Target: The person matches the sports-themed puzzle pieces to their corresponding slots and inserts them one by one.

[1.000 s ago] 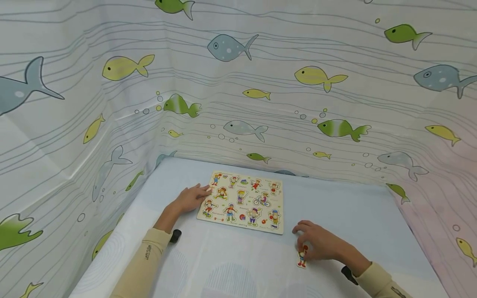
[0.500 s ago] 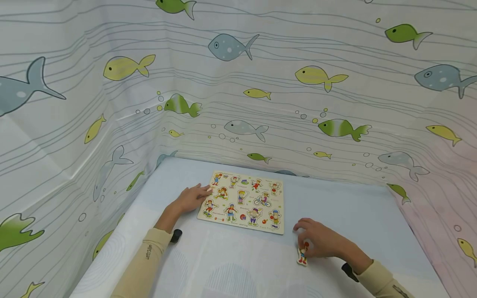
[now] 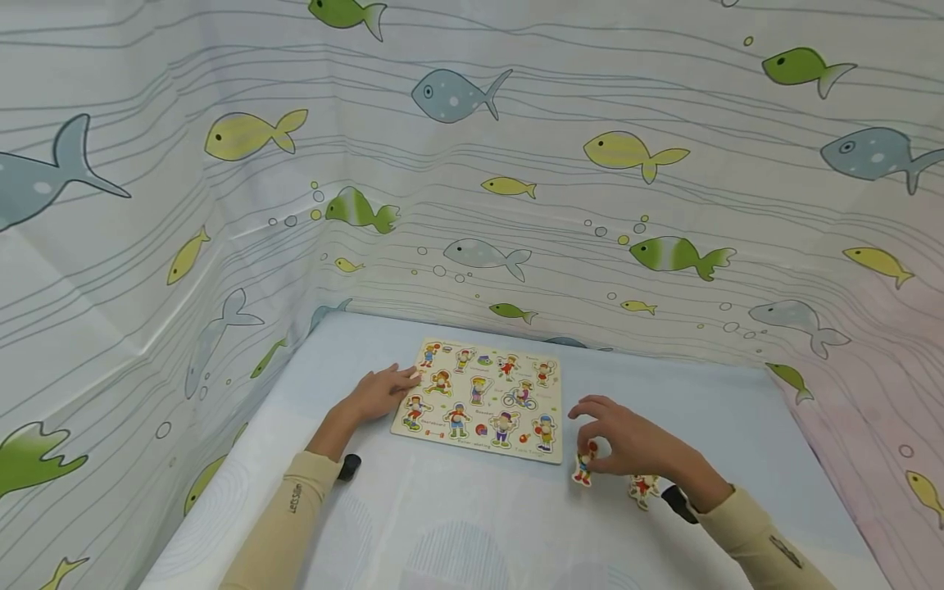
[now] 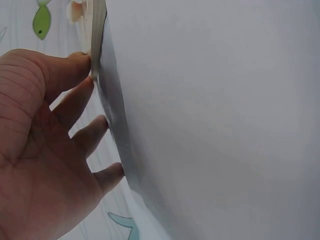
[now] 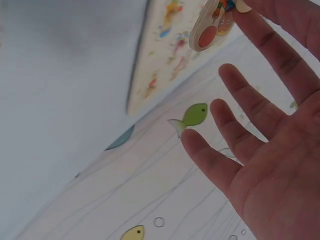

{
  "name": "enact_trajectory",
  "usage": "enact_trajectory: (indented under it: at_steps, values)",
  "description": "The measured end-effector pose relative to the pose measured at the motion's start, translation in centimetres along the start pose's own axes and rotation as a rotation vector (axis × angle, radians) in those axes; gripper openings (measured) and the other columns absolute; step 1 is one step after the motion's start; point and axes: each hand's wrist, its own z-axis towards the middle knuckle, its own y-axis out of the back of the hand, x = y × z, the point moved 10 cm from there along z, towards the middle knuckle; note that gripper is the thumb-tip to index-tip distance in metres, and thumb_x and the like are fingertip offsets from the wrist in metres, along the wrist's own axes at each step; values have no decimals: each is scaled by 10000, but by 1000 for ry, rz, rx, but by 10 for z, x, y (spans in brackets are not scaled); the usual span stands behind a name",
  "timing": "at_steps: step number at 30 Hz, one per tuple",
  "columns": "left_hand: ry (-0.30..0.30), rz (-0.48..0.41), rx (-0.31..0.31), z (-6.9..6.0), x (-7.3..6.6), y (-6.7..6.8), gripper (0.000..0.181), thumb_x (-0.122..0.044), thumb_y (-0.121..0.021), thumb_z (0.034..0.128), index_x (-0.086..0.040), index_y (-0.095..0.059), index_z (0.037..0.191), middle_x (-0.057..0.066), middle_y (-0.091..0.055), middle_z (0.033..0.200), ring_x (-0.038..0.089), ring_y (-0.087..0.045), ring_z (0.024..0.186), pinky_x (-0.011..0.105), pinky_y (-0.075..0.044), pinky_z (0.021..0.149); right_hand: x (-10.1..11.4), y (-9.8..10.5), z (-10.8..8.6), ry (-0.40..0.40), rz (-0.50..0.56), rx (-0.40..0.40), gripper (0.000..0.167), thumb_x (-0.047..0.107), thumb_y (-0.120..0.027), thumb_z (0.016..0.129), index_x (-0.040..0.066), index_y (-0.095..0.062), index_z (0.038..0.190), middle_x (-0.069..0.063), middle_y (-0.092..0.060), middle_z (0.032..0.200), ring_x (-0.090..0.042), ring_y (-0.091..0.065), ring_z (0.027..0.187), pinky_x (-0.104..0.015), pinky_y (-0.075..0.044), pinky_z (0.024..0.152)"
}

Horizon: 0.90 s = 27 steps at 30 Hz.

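A wooden puzzle board (image 3: 460,414) printed with sporty figures lies towards the back of the table. My left hand (image 3: 379,393) rests at its left edge; in the left wrist view the thumb (image 4: 70,70) touches the board's edge and the other fingers reach the tabletop. Right of the board, my right hand (image 3: 627,438) pinches a small figure-shaped puzzle piece (image 3: 583,465) between thumb and forefinger. The right wrist view shows this piece (image 5: 212,30) tilted, a round knob at the fingertips, the other fingers spread.
A second puzzle piece (image 3: 643,490) lies on the pale table (image 3: 413,508), partly hidden under the right hand. Fish-printed cloth walls (image 3: 553,221) enclose the table at the back and sides. Each wrist carries a small black device (image 3: 349,467).
My right hand has lifted and moved up and left towards the board with the puzzle piece. A second piece has come into view behind it. The left hand and board stay put.
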Motion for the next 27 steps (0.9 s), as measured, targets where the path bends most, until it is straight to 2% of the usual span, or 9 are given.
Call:
enact_trajectory:
  at_steps: [3,9,18,27]
  values:
    - [13,6,0,-2,2,0,387,-156,-562,1004,-112,-568,1388,86,-430,1505,440,-281,1417,732,-128,1079,6,4,11,17,7,1,161,243,-824,789,330,-690,808,17,-549,1301,-287,-391,1321,-505,-438,1028]
    - [-5,3,3,-1,-1,0,391,-146,-555,1005,-107,-563,1393,94,-425,1508,440,-276,1419,741,-129,1071,12,10,33,27,10,8,133,246,-811,800,312,-697,821,29,-541,1312,-247,-388,1318,-463,-428,1048]
    - [9,20,8,0,0,0,398,-159,-554,1008,-115,-553,1404,82,-417,1517,427,-272,1426,728,-130,1082,21,22,64,81,34,-11,119,229,-817,803,274,-713,841,-20,-544,1322,-289,-389,1325,-497,-420,1042]
    - [16,37,8,1,4,-2,390,-168,-550,1011,-125,-560,1398,70,-422,1515,423,-280,1424,731,-138,1078,24,29,93,93,47,-9,92,228,-811,811,242,-725,841,-47,-540,1334,-297,-399,1314,-512,-414,1038]
